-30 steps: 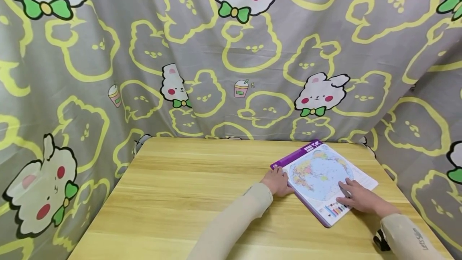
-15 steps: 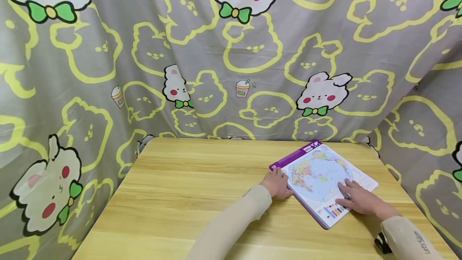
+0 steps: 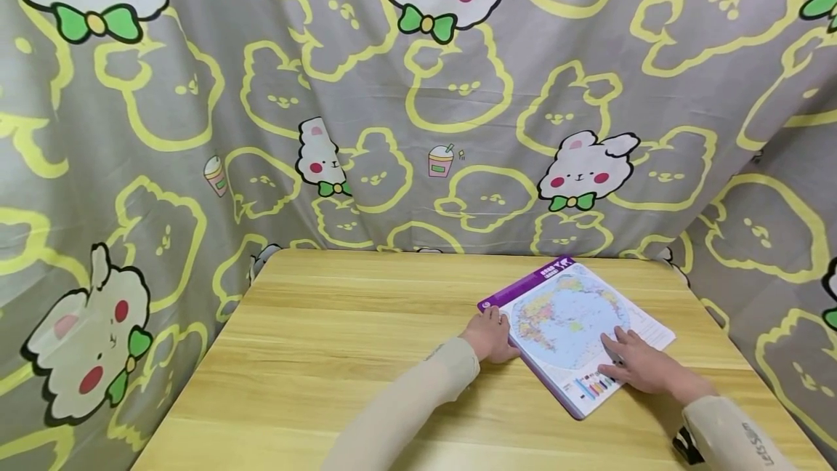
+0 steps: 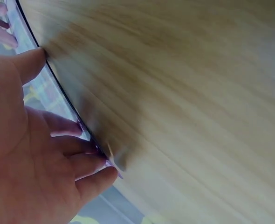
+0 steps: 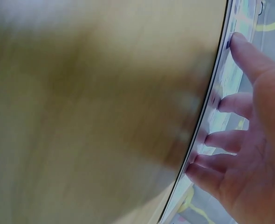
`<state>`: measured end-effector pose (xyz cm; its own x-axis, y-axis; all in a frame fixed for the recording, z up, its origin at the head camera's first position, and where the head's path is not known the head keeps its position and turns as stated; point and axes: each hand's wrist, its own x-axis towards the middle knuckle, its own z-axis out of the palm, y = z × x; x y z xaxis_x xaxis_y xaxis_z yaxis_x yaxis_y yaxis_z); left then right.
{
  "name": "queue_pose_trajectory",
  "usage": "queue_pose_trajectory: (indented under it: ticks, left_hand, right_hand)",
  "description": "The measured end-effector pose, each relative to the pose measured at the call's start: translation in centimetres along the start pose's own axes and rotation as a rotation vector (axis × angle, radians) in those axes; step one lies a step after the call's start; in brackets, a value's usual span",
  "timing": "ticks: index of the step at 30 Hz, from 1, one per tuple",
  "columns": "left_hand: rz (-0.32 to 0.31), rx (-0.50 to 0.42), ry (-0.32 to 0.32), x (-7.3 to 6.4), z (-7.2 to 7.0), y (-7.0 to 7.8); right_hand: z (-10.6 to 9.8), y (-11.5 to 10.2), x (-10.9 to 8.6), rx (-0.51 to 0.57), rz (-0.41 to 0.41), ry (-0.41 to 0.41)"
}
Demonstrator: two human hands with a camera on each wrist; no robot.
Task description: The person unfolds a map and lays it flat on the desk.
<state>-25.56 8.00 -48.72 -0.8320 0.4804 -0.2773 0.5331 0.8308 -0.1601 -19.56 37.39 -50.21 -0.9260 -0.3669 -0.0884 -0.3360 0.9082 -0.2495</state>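
Observation:
A flat world map board [image 3: 569, 318] with a purple strip across its top lies tilted on the wooden table, right of the middle. My left hand [image 3: 489, 334] touches its left edge near the purple corner. In the left wrist view, that hand's thumb and fingertips [image 4: 110, 173] line up along the board's edge. On the opposite side, my right hand [image 3: 644, 363] rests over the right edge with fingers spread across the map's lower part. The right wrist view has those fingers [image 5: 223, 137] fairly straight against the board. Coloured pictures near its lower end are partly covered.
The light wooden table [image 3: 314, 355] extends to the left of the board. A grey curtain [image 3: 366, 93] with bear and rabbit prints hangs behind and on both sides. A black strap [image 3: 685, 445] shows beneath the right sleeve.
During the last half second the map board has slid a little to the left and towards me. Both hands have moved along with it, keeping their places at its edges.

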Motion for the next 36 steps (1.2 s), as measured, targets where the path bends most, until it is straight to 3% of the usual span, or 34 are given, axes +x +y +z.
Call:
queue_pose_trajectory:
  ticks: [5, 14, 25, 36]
  left_hand:
    - [0.001, 0.014, -0.013, -0.6, 0.3, -0.6]
    - [0.012, -0.052, -0.028, -1.2, 1.3, -2.2]
    - [0.033, -0.054, -0.045, -3.0, 1.2, -3.9]
    - [0.036, -0.079, -0.043, -4.0, 2.6, -5.6]
  right_hand:
    - [0.0, -0.8, -0.1, 0.007, -0.009, -0.012]
    - [0.5, -2.4, 0.0, -0.012, -0.044, 0.007]
    - [0.6, -4.0, 0.1, -0.006, -0.067, -0.013]
    - [0.6, -5.8, 0.4, 0.021, -0.105, -0.023]
